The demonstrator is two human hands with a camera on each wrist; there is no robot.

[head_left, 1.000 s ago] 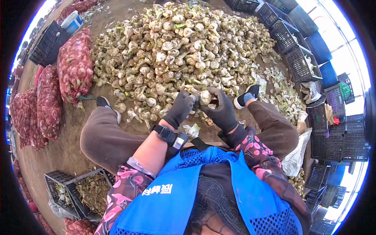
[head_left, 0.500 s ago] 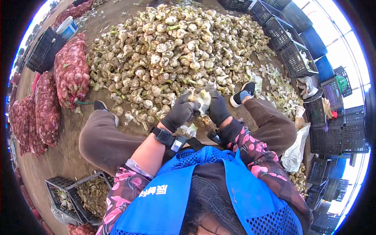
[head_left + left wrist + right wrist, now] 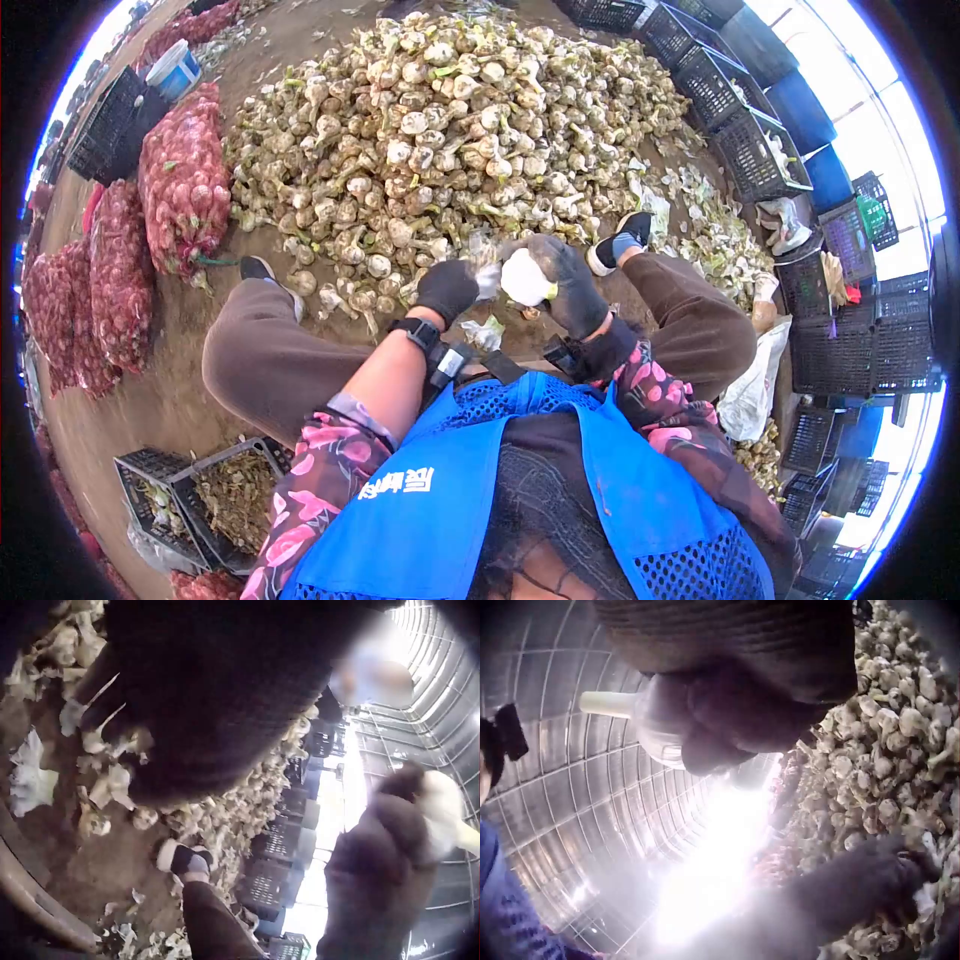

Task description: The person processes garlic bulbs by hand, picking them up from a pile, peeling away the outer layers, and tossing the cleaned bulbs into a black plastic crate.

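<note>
A peeled-looking white garlic bulb with a short green stem sits in the gloved right hand, whose fingers curl round it. To its left, the gloved left hand pinches pale papery skin, a little apart from the bulb. The right wrist view shows the bulb gripped by the right hand, its stem pointing left. In the left wrist view the bulb shows beside the right hand. Beyond both hands lies a large heap of unpeeled garlic.
Full red mesh sacks and a white bucket stand at left. Black crates line the right side. Two crates, one with dry scraps, sit lower left. Loose skins litter the ground near the right shoe.
The hands have moved apart, the left one drawing left with skin in its fingers. The bulb, earlier between both hands, is now in the right hand and looks whiter.
</note>
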